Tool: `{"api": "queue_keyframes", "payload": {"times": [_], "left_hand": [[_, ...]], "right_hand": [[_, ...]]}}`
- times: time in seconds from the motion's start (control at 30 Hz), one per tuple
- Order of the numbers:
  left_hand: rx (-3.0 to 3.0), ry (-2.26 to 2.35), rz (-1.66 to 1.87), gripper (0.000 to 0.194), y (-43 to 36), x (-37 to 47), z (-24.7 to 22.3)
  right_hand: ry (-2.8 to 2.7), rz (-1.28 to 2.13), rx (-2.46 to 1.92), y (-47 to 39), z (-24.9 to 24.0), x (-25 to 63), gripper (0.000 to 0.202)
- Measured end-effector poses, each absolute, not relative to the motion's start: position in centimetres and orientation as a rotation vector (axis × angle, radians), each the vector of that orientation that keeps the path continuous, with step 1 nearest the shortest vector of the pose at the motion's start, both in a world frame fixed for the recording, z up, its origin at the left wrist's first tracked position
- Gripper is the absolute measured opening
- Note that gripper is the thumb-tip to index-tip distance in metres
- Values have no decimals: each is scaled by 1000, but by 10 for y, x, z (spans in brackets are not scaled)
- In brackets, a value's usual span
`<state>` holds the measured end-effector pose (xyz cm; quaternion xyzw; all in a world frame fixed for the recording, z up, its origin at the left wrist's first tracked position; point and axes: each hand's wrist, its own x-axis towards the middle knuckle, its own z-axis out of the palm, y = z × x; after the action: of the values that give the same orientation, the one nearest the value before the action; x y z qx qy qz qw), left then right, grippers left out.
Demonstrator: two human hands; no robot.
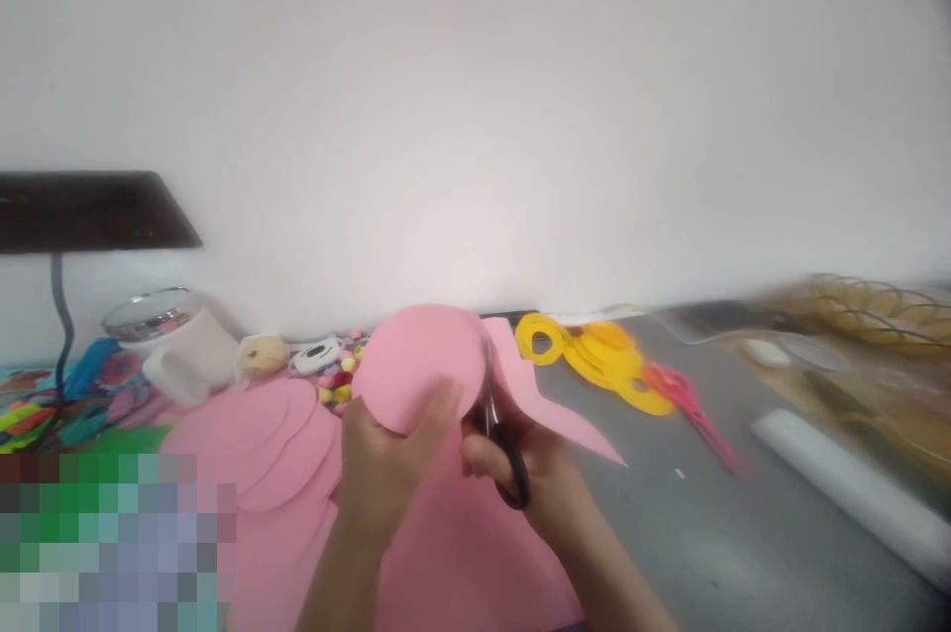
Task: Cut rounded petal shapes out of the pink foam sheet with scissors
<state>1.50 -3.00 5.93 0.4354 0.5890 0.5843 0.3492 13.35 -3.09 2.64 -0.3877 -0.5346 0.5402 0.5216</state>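
My left hand [390, 459] grips the lower edge of a pink round sheet [420, 365], thumb on its face. In my right hand [524, 464] is a pair of scissors [488, 384] with black handles, its blades at the round sheet's right edge. A pink offcut strip [546, 404] curls away on the right of the blades. Below my hands lies a larger pink sheet [468, 553]. Several pink circles [274, 444] overlap in a pile to the left of my left hand.
Yellow rings and circles [605, 360] and pink scissors [694, 409] lie at the right. A white roll [847, 493] is farther right, near a wire basket [884, 315]. A white mug [189, 355], pompoms [342, 379] and coloured yarn [96, 394] stand left, before the wall.
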Motion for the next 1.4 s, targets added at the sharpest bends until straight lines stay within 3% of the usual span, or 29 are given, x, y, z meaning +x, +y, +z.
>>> {"api": "queue_keyframes", "payload": {"times": [0.13, 0.6, 1.23, 1.4], "left_hand": [[1188, 1489, 1524, 28, -26, 12, 52], [1099, 1529, 1386, 18, -33, 17, 69], [1123, 1459, 1401, 5, -37, 19, 75], [1164, 1517, 1332, 22, -37, 18, 76]], "right_hand": [[-1245, 1321, -941, -31, 27, 131, 16], [-1218, 1320, -938, -30, 24, 134, 35], [-1287, 1243, -1014, -31, 28, 132, 37], [-1281, 1260, -975, -30, 27, 133, 33]]}}
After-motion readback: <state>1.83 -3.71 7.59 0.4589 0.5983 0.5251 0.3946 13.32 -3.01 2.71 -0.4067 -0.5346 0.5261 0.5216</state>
